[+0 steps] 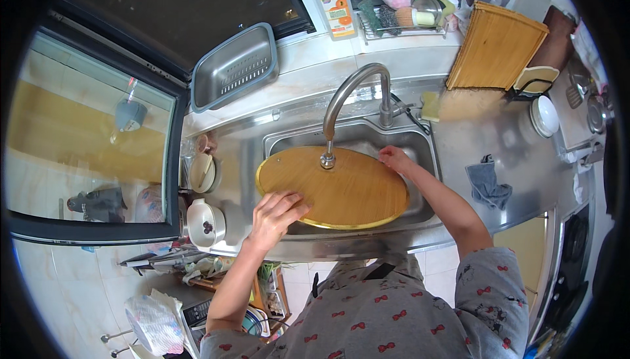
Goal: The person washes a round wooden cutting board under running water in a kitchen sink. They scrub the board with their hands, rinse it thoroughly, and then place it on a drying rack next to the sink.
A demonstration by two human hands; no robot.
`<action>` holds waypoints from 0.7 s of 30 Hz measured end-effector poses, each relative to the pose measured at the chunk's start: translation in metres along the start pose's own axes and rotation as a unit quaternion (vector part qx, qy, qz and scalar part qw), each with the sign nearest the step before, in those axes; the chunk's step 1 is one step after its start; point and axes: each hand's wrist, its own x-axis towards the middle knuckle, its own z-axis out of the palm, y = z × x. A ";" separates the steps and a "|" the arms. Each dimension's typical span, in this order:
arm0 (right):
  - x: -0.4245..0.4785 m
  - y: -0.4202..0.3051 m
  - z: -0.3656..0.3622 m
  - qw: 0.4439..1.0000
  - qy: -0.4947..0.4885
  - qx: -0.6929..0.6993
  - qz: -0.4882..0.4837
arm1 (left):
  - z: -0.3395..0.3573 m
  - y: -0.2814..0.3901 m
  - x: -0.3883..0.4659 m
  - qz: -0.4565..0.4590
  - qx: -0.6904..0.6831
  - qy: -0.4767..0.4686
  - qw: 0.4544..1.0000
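Note:
A round wooden board (344, 191) with a yellow rim lies over the stainless-steel sink (433, 172), looking oval from here. My left hand (278, 216) lies at the board's near left edge, its bent fingers on the wooden face. Whether it grips the rim or only presses on the wood cannot be told. At the far right edge, my right hand (395, 159) holds the rim, with part of its fingers hidden. The curved metal faucet (339, 93) arches over the board, and its spout ends just above the wood. Running water cannot be made out.
A grey cloth (487, 184) and a yellow sponge (430, 106) lie right of the sink. White bowls (545, 116) and a bamboo board (497, 46) stand farther right. Left are a white dish (204, 223), a metal colander (236, 68) and an open window sash (172, 162).

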 end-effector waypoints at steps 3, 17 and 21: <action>-0.007 0.002 0.000 0.997 0.010 -0.061 -0.037 | 0.006 -0.005 -0.001 -0.005 0.009 -0.005 1.000; -0.069 -0.103 0.076 0.897 -0.174 -0.180 -0.364 | 0.027 -0.037 -0.003 0.007 0.073 -0.003 0.997; -0.059 -0.103 0.084 0.895 -0.169 -0.216 -0.351 | 0.031 -0.038 -0.004 0.024 0.081 -0.017 0.996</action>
